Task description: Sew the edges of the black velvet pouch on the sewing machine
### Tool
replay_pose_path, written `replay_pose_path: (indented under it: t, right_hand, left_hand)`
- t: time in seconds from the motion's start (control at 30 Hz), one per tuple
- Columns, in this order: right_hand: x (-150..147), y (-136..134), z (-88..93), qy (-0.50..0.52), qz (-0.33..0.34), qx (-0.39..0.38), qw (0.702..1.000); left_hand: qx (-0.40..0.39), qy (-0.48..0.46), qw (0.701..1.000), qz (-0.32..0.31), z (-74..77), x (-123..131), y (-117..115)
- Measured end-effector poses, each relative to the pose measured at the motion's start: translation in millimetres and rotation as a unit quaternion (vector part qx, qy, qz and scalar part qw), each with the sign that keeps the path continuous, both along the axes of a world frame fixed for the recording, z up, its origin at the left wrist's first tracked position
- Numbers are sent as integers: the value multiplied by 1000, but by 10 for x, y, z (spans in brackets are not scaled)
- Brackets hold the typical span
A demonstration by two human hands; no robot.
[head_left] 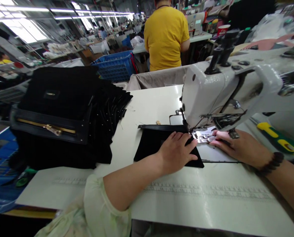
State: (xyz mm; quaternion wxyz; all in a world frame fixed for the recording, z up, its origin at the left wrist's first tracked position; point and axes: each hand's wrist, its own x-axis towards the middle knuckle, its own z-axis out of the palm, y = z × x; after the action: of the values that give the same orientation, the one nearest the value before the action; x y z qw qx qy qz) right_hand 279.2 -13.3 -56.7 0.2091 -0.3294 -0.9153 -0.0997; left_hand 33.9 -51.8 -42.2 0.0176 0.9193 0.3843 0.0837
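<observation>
The left hand (175,153) lies spread on a black fabric panel (148,144) by the glossy white sewing machine (208,89); apart, the right hand (247,148) touches a shiny metal plate (203,137), whether gripping I can't tell.

Black cloth (147,144) under the left fingers (178,136), white sewing machine (203,95) above the right fingers (221,145).
Left of the fingers, a black pile (73,79) with a gold zip (35,123); beyond, a yellow shirt (165,36); right, a yellow-and-green handle (277,139); nearer, grey ruler marks (176,190) across the white table (152,107).

Tabletop ruler (241,193), red cup (222,31), markings on both unreadable
</observation>
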Motion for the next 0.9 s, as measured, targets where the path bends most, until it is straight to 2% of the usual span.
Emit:
replay_pose_path:
  t: [0.23, 0.47, 0.9]
  right_hand:
    - [15, 40, 13, 35, 20, -16, 999]
    - [44, 3, -6, 2, -37, -52, 998]
    - [15, -15, 52, 5, -40, -94, 995]
  left_hand:
    - [-1, -9, 1000, -3, 3, -9, 12]
    - [-6, -9, 1000, -3, 18, -16, 8]
    - [5, -2, 1000, -1, 28, -35, -15]
